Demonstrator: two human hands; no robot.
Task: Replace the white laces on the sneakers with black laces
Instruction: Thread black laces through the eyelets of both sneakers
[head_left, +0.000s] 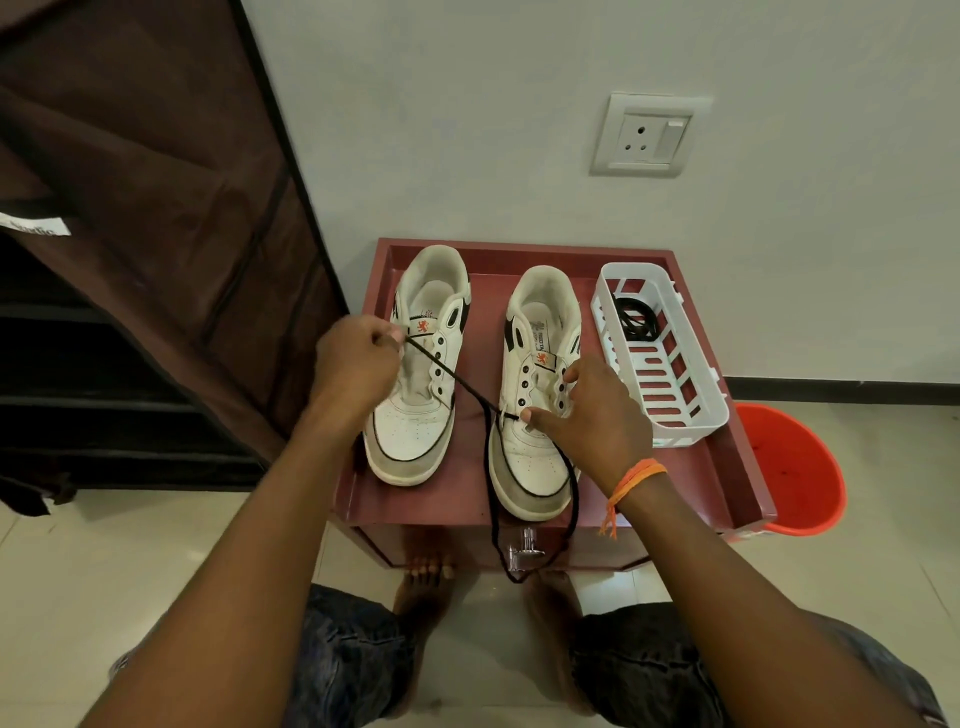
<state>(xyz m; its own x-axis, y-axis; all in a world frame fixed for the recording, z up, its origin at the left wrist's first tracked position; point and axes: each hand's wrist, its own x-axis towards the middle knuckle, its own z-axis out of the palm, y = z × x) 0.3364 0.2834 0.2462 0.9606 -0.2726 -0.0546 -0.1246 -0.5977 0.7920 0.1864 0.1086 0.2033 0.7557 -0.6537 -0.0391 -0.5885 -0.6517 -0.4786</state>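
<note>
Item: pair of white sneakers, both stripped of white laces, toes toward the person, side by side on a maroon bench (727, 467).

Left shoe (415, 395): eyelets bare, no lace threaded.

Right shoe (535, 415): black lace (457, 382) entering at the lowest eyelets near the toe. Relacing is judged to be at its start.

Left hand (358, 358): fingers clenched in a pinch on one end of the lace, held up over the left shoe's tongue. From these fingers the lace runs taut, down and to the right, to the right shoe's lowest eyelet.

Right hand (587, 410): laid over the right shoe's eyelet rows, thumb tip pressing the lace at the lowest eyelet on the inner side; whether the other fingers grip anything cannot be told. Orange thread band on the wrist.

Slack: the rest of the lace drops from beside the right thumb, loops over the toe cap and hangs off the bench's front edge.

Key relation: the taut stretch's long axis is diagonal, thumb to left pinch; the next eyelet lies just beyond the right thumb, so the right hand is nearer, while the free tip sits in the left fingers.

Spare: second black lace (634, 319), coiled in a white basket (691, 410) just right of the right hand.
</note>
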